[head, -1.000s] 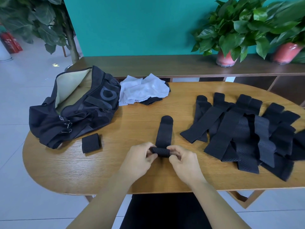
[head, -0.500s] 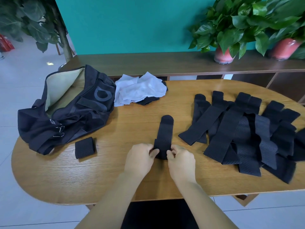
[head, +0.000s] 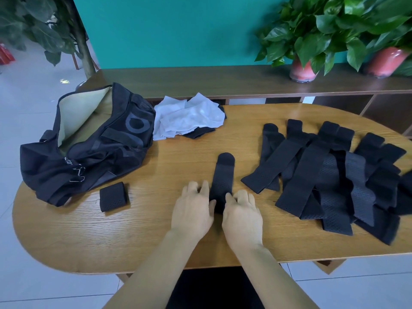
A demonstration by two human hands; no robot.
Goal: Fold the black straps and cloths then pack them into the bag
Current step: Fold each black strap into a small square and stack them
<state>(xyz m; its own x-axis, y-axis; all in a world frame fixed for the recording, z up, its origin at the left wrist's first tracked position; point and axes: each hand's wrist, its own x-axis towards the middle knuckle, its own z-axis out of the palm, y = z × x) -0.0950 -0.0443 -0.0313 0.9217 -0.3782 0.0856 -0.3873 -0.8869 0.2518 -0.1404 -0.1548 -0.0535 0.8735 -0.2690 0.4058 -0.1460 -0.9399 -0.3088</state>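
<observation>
A black strap [head: 223, 172] lies lengthwise at the middle of the oval wooden table [head: 142, 221], its near end rolled up. My left hand [head: 193, 208] and my right hand [head: 242, 212] flank that rolled end, thumbs and fingertips pinching it. A finished folded strap [head: 113, 196] sits by the open black bag [head: 84, 143] at the left. Several unfolded black straps [head: 330, 175] are piled on the right. White and black cloths [head: 187, 118] lie crumpled behind the bag.
A dark wooden shelf [head: 223, 80] runs behind the table with two potted plants [head: 312, 39] at the right. Another leafy plant [head: 40, 25] stands on the floor at the far left. The table's near edge is just below my wrists.
Both hands have moved forward along the strap, rolling its near end farther up. The unrolled length looks shorter than a second ago.
</observation>
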